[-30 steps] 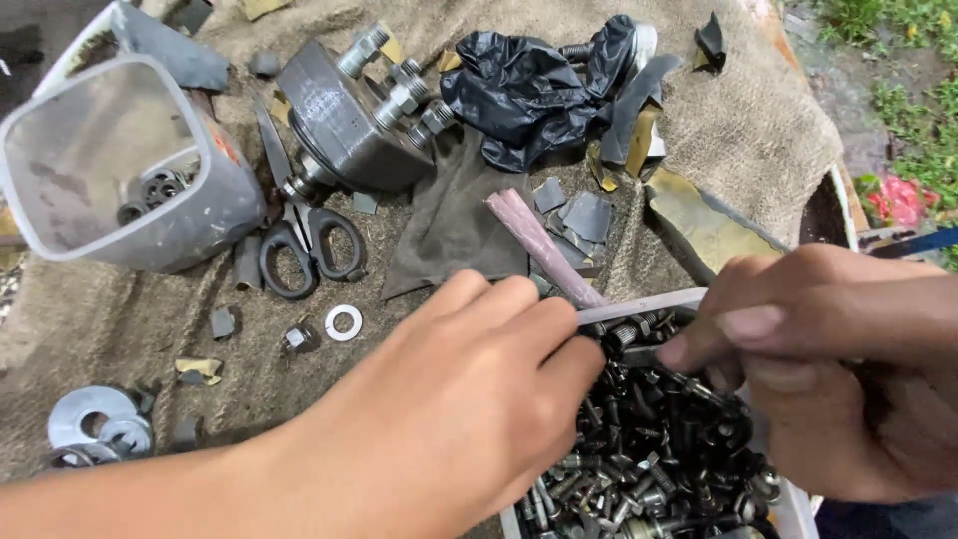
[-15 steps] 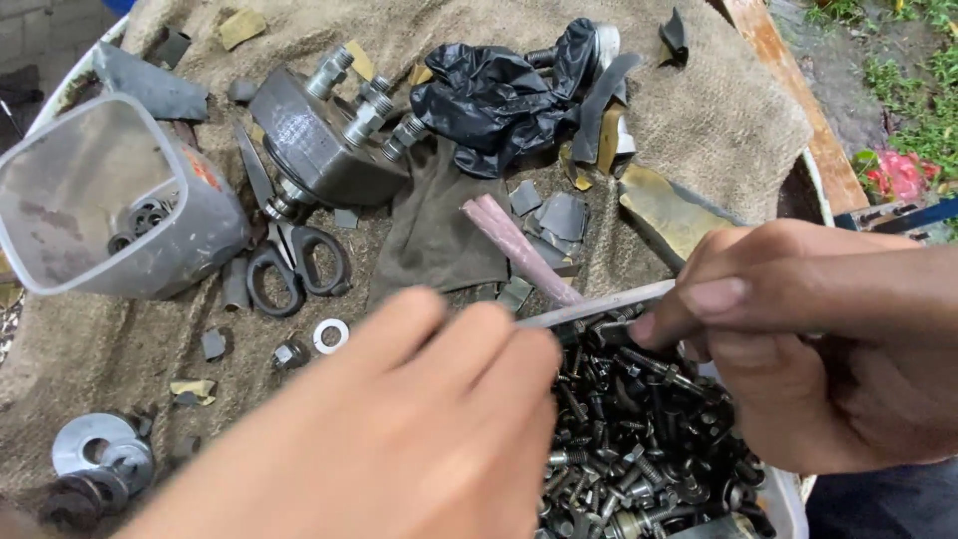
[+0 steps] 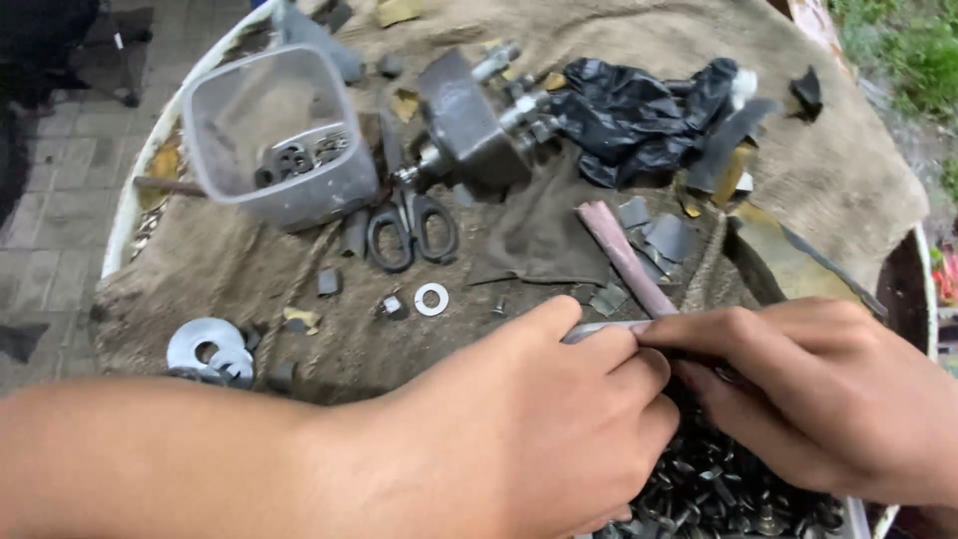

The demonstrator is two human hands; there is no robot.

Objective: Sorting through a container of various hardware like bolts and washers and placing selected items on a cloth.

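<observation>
Both hands meet on a thin grey metal strip (image 3: 599, 329) lying over the edge of a container of dark bolts (image 3: 718, 489); it looks stiff, light and smooth, likely best pinched at its flat ends; the left hand (image 3: 539, 429) has thumb and fingers closed on one end, the right hand (image 3: 808, 399) pinches the other; beyond lie a pink rod (image 3: 624, 255), black-handled scissors (image 3: 409, 225), a washer (image 3: 431, 298) and a clear plastic tub (image 3: 269, 135) on burlap (image 3: 249, 269).

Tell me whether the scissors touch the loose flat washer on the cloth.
Apart. The head view shows bare brown cloth between the scissors and the small flat washer lying below their handles.
</observation>
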